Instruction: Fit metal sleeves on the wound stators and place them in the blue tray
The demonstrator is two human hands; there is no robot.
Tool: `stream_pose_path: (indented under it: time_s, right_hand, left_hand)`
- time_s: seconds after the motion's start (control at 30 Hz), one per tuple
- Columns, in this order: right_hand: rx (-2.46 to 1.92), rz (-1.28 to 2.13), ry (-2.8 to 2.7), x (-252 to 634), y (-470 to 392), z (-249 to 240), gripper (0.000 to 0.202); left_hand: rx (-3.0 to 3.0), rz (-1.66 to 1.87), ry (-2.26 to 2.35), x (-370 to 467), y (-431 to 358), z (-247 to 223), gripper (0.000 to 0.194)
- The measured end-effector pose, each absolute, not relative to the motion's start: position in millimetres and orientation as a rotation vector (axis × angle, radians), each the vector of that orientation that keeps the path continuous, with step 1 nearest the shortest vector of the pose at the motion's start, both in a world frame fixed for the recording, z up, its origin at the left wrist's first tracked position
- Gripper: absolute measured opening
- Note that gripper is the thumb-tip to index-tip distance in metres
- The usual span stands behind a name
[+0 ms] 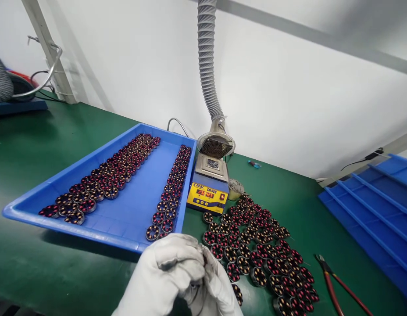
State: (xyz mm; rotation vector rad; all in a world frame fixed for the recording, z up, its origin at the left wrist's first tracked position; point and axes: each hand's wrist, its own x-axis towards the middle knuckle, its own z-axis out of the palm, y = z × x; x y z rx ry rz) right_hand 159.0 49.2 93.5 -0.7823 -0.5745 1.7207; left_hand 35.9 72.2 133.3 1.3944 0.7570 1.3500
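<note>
Both my hands wear white gloves and meet at the bottom middle of the view. My left hand (166, 272) curls its fingers over toward my right hand (221, 287), whose fingertips are grimy. A small dark part (205, 260) shows pinched between them, mostly hidden by the gloves. Just beyond my hands, several round copper-wound stators (256, 245) with red windings lie in rows on the green mat. A blue tray (131, 210), to the left and propped at a tilt, holds more stators in two long strips.
A yellow and blue solder pot (210, 184) with red digits stands behind the stators, under a grey fume hose (208, 66). Red-handled cutters (331, 281) lie at the right. Stacked blue trays (381, 206) fill the right edge. A white wall closes the back.
</note>
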Motion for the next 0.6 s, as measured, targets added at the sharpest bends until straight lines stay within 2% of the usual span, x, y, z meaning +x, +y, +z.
stream_pose_path:
  time_s: [0.1, 0.2, 0.3, 0.33, 0.47, 0.6]
  right_hand:
    - [-0.712, 1.926, -0.427, 161.2, 42.5, 102.5, 0.04]
    - [-0.762, 1.871, -0.471, 165.4, 37.5, 115.5, 0.038]
    - [-0.88, 1.695, -0.644, 168.5, 37.6, 117.6, 0.035]
    - [-0.898, 1.665, -0.675, 168.9, 38.1, 116.5, 0.032]
    - [-0.92, 1.648, -0.698, 169.8, 39.3, 113.5, 0.022]
    - [-0.939, 1.671, -0.692, 172.7, 38.5, 114.1, 0.023]
  left_hand:
    - [1.176, 1.488, 0.89, 28.5, 73.2, 131.1, 0.017]
    - [1.374, 1.523, 0.999, 18.2, 70.9, 128.6, 0.017]
    - [1.81, 1.337, 0.877, 17.3, 67.6, 126.6, 0.05]
    - [1.885, 1.314, 0.832, 18.8, 67.1, 126.3, 0.055]
    - [2.018, 1.406, 0.74, 23.5, 68.5, 126.0, 0.036]
    - [1.901, 1.363, 0.687, 22.5, 67.6, 121.0, 0.036]
